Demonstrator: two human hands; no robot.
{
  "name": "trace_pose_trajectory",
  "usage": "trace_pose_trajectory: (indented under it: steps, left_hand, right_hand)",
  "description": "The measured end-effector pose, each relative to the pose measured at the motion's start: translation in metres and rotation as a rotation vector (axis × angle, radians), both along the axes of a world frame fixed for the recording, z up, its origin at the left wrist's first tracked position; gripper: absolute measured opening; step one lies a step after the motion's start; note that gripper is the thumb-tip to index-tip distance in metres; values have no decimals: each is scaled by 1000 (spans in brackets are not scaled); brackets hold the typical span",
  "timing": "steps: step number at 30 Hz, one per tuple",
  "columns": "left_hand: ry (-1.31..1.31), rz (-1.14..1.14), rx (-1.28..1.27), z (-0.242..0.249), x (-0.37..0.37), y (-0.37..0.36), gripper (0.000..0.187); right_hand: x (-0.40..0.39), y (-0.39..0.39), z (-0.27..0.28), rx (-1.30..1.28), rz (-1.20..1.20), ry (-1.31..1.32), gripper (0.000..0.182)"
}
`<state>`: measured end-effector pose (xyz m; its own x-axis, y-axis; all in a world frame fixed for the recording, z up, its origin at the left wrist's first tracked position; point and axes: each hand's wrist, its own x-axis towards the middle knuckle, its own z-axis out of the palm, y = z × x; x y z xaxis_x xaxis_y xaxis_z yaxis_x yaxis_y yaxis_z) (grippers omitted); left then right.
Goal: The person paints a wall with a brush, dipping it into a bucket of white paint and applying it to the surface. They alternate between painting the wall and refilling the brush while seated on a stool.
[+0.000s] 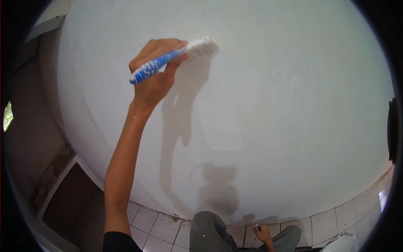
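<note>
The left hand [155, 75] is clamped around the brush [153, 68], whose long axis points toward two o'clock, bristles at the wall [268, 109]; the right hand [263, 233], farther off at five o'clock, has an unclear grip.

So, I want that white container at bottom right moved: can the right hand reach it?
Probably, going over or around: the right hand is low on that side, but the right knee lies between it and the white container.

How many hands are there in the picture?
2. The left hand is up at the wall, holding the blue paintbrush; the right hand is low down, between the knees.
</note>
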<state>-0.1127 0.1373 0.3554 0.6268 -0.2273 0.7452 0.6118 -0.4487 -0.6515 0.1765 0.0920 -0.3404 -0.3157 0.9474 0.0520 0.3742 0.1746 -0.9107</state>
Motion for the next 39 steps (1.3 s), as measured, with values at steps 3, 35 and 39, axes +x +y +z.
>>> trace_pose_trajectory:
  steps: [3, 35, 39]
  left_hand:
    - [-12, -31, 19, 24, 2, -3, 14]
    - [-50, -34, -15, 49, -7, -18, 13]
    - [-101, 12, -146, 22, -5, -27, 12]
  right_hand:
    - [0, -1, -8, 48, -44, -15, 20]
    - [-9, 4, -3, -221, 104, -246, 57]
    - [-9, -1, 12, -18, -45, -78, 20]
